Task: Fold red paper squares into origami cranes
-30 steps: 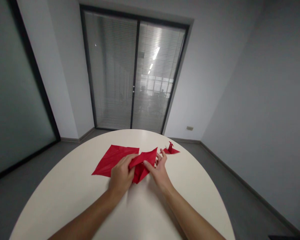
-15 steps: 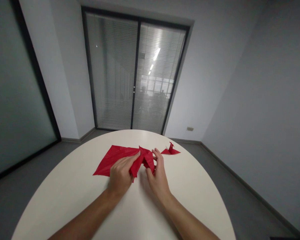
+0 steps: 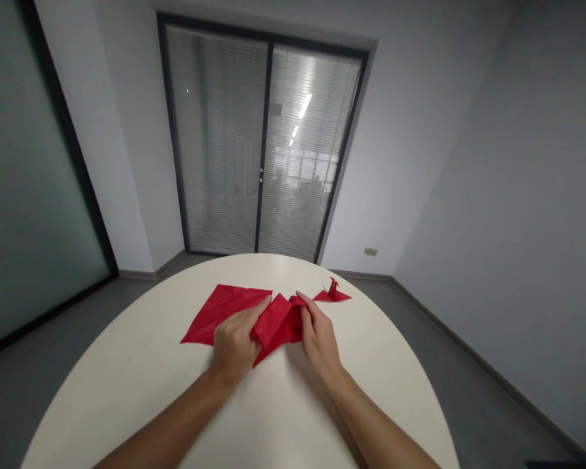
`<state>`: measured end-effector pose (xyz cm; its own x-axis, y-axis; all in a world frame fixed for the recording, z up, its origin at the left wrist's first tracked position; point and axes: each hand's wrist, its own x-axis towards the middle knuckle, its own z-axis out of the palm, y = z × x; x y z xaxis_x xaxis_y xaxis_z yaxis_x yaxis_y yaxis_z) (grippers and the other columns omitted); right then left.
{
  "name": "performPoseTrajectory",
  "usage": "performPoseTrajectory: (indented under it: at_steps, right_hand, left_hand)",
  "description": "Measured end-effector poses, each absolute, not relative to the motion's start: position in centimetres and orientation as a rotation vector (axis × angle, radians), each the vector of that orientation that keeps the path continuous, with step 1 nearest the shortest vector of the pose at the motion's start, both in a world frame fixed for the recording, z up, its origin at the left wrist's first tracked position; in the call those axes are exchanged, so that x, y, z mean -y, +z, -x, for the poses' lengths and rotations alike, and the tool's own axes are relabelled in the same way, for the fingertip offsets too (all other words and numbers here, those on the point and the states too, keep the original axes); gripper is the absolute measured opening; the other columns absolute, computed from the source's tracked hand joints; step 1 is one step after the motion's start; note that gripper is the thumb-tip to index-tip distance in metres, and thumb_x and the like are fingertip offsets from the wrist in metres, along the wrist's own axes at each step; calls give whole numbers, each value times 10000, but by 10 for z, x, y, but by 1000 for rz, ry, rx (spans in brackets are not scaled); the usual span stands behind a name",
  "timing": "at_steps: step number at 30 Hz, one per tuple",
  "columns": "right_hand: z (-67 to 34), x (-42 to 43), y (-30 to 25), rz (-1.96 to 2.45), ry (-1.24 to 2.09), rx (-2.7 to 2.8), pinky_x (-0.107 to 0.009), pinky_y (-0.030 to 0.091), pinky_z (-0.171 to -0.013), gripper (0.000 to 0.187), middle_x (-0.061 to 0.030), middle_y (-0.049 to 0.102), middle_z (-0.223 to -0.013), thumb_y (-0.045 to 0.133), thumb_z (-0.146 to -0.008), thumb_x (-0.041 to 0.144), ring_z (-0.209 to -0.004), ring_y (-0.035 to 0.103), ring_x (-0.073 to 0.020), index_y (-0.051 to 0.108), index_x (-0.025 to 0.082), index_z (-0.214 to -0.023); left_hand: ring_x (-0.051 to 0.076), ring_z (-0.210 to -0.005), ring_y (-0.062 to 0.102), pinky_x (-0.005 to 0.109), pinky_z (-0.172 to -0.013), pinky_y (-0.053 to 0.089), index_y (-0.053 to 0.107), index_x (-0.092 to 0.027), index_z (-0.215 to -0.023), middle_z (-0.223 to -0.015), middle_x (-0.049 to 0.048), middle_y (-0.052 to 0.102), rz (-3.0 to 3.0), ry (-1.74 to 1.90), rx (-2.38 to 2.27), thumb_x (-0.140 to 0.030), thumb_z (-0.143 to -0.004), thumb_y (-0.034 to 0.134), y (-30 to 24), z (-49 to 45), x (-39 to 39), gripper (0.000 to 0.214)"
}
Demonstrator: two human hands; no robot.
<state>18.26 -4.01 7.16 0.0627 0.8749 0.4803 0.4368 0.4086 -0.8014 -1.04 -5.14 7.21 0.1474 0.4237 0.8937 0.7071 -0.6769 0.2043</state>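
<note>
Head view: nearest me, the person's left hand (image 3: 234,342) grasps the left side of a partly folded red paper (image 3: 274,320), and the right hand (image 3: 321,335) pinches its right edge. That folded paper is over a round white table (image 3: 273,417). Left of it lies a flat red sheet (image 3: 209,316); beyond its right, a red paper crane (image 3: 333,293); far behind it, glazed panels with blinds (image 3: 219,156).
</note>
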Motion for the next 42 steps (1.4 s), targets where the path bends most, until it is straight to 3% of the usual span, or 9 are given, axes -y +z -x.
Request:
performPoseTrajectory:
  at_steps: [3, 8, 14, 21, 25, 29, 36, 39, 42]
  right_hand:
    - [-183, 41, 75, 1221, 489, 1548, -455, 458, -1054, 408, -71, 691, -1275, 422, -970, 292, -1176, 630, -269, 620, 238, -1323]
    - [-184, 44, 85, 1026, 531, 1655, -400, 431, -1068, 450, -63, 661, -1281, 557, -838, 177, -1195, 601, -248, 593, 244, -1282]
    - [-188, 44, 92, 873, 996, 1583, -360, 483, -909, 432, -31, 649, -1005, 571, -905, 387, -958, 630, -215, 496, 237, -1303]
    - [-184, 42, 90, 903, 1112, 1516, -367, 497, -864, 336, -32, 689, -990, 677, -845, 423, -947, 642, -236, 579, 232, -1104]
    - [-184, 41, 90, 795, 1252, 1478, -375, 508, -858, 357, -26, 714, -992, 703, -838, 433, -903, 668, -227, 600, 249, -1126]
    - [-183, 37, 84, 767, 1109, 1446, -384, 494, -941, 366, -44, 711, -1082, 775, -772, 402, -1008, 653, -242, 655, 241, -1078]
    - [-182, 32, 79, 712, 1007, 1265, -325, 526, -855, 515, -47, 697, -1058, 788, -729, 301, -952, 654, -200, 586, 255, -1201]
    - [-185, 30, 82, 702, 910, 1212, -297, 521, -821, 428, -25, 683, -960, 776, -718, 275, -905, 647, -180, 590, 254, -1102]
    - [-187, 29, 85, 753, 859, 1220, -290, 509, -771, 309, -7, 664, -865, 760, -730, 291, -828, 634, -171, 577, 245, -974]
  left_hand:
    - [230, -967, 753, 337, -820, 630, 560, -191, -1395, -1153, 103, 755, 2162, -1509, 1015, -59, -899, 498, 74, 11, 52, 517]
    - [217, -1145, 689, 336, -939, 597, 561, -184, -1380, -1293, 114, 689, 2256, -1422, 843, -83, -958, 476, 76, 10, 55, 442]
    - [225, -1185, 659, 356, -974, 578, 620, -209, -1315, -1314, 123, 668, 2244, -1436, 766, -121, -982, 482, 78, 12, 55, 371]
    - [222, -1175, 655, 359, -978, 570, 601, -215, -1340, -1289, 117, 673, 2261, -1481, 817, -142, -990, 492, 76, 12, 55, 374]
    - [228, -1179, 651, 359, -999, 558, 573, -211, -1376, -1284, 117, 672, 2292, -1512, 853, -161, -983, 498, 72, 13, 55, 403]
    - [227, -1166, 659, 343, -997, 561, 573, -212, -1376, -1259, 109, 684, 2301, -1582, 890, -137, -958, 509, 71, 12, 54, 430]
    - [215, -1129, 674, 349, -987, 569, 616, -214, -1308, -1220, 74, 706, 2349, -1753, 1123, -35, -860, 489, 71, 7, 55, 499]
    - [219, -1172, 644, 395, -1048, 527, 628, -215, -1290, -1243, 65, 691, 2350, -1834, 1253, 44, -720, 433, 73, 6, 55, 656]
    - [222, -1130, 651, 424, -1040, 524, 681, -215, -1187, -1187, 60, 706, 2331, -1933, 1293, 41, -662, 419, 77, 7, 54, 640]
